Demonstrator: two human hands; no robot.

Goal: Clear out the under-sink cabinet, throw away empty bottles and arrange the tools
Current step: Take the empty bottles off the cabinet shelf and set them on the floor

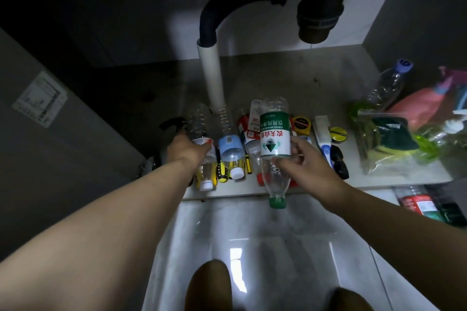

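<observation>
Left hand (188, 150) is inside the cabinet, fingers curled over the clear bottle (199, 121). That bottle lies on the cabinet floor (278, 78). Its ribbed base extends beyond the fingertips and its white cap lies on the near side of the grip. Whether the bottle is lifted or only held down cannot be told. Immediately right of this grip lies the blue bottle (230, 146), cap also toward the person, with a yellow-and-black screwdriver (222, 171) partly under the two.

Right hand (307, 161) holds the green bottle (275, 134) clear of the floor and inverted, with the green cap below the grip and the base above it. Thumb and fingers close round the body at the label's lower edge. No liquid shows inside. Behind this grip lie a red bottle (246, 126) and a tape measure (302, 125). To its right is a tape roll (338, 134), and farther right a sponge bag (389, 139).

Assessment: both held bottles appear empty, so they should be very light, thin-walled and springy. A hard squeeze will likely dent them, and smooth plastic may slip under a loose pinch. The label band or the stiff neck by the cap offers the firmest hold. The clear bottle is best taken round its middle, since neighbours crowd its right side and could roll if nudged. The screwdriver should be heavier and rigid, and is best taken by its handle.
</observation>
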